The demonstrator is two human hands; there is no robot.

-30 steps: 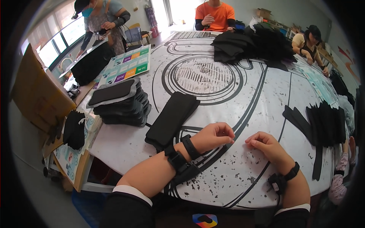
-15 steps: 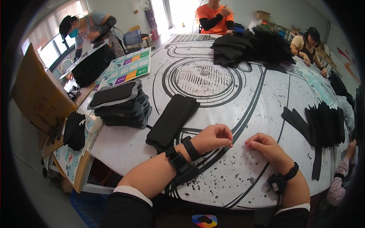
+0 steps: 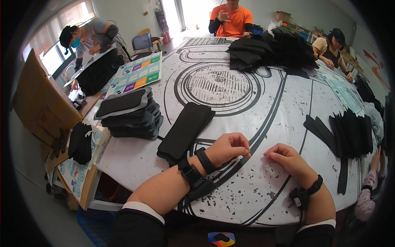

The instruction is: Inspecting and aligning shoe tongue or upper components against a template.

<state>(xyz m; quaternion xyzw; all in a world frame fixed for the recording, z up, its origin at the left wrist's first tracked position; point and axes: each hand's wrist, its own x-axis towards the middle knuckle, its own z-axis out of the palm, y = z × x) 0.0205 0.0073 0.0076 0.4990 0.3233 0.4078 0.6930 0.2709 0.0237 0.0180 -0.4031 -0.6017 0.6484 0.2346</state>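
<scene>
My left hand [image 3: 229, 149] hovers over the middle front of the table, its fingers curled and the thumb tip meeting them. Opposite it, a small gap away, my right hand [image 3: 288, 159] has its fingers bent and pressed to the thumb. Nothing shows in either hand. A neat pile of long black fabric pieces [image 3: 186, 129] lies just beyond my left wrist, partly hidden by it. Farther left stands a taller stack of black and grey padded pieces [image 3: 129, 113]. To the right of my right hand, narrow black strips [image 3: 349, 136] lie fanned out.
The white table [image 3: 255, 197] bears black line drawings and dark specks. A black fabric heap [image 3: 288, 51] covers its far side. A cardboard box [image 3: 43, 99] and a colourful printed board [image 3: 138, 74] stand left. Several people are around the table, one in an orange shirt [image 3: 235, 22].
My hands keep nearly the same pose and place. The person in orange has moved an arm across and lowered the other; the person at the left has bent farther over the board.
</scene>
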